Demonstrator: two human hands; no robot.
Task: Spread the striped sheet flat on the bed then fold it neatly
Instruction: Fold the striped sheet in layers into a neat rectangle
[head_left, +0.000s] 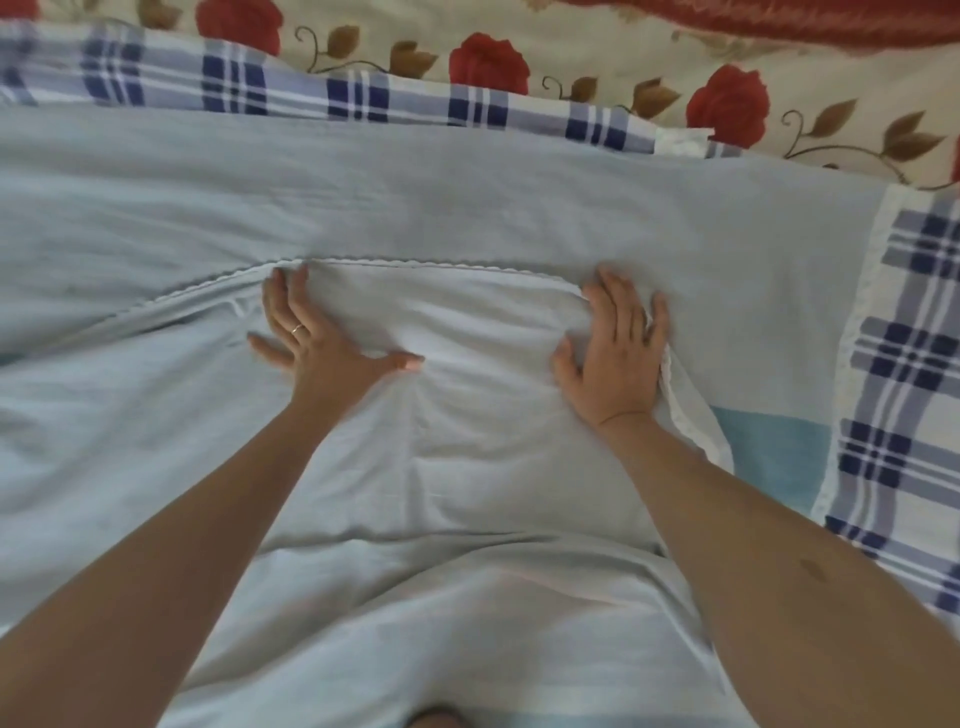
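A person leans over and presses both palms onto the striped sheet, pale blue and faintly banded, which lies across a plaid cloth and a rose-printed bed cover. The left hand is flat, its fingers fanned and thumb stretched toward the middle, gripping nothing. The right hand is flat as well, fingers straight and spread, bearing down on the near layer where its side hem turns back toward the person. Neither hand has cloth pinched between finger and thumb.

The near half of the sheet appears to be doubled over the far half. Its scalloped white edge runs left to right just beyond both sets of fingertips, bowing toward the person on the left. That line is what the coming stroke depends on: the sheet's long axis lies across the person's reach, so smoothing would likely mean sweeping the palms apart along the edge. The right hand sits almost on the layer's corner, while the left has a longer run of creased cloth beside it. Whether the plaid is a separate cloth or the sheet's own border is hard to say from here. A brighter blue band shows just right of the right wrist.
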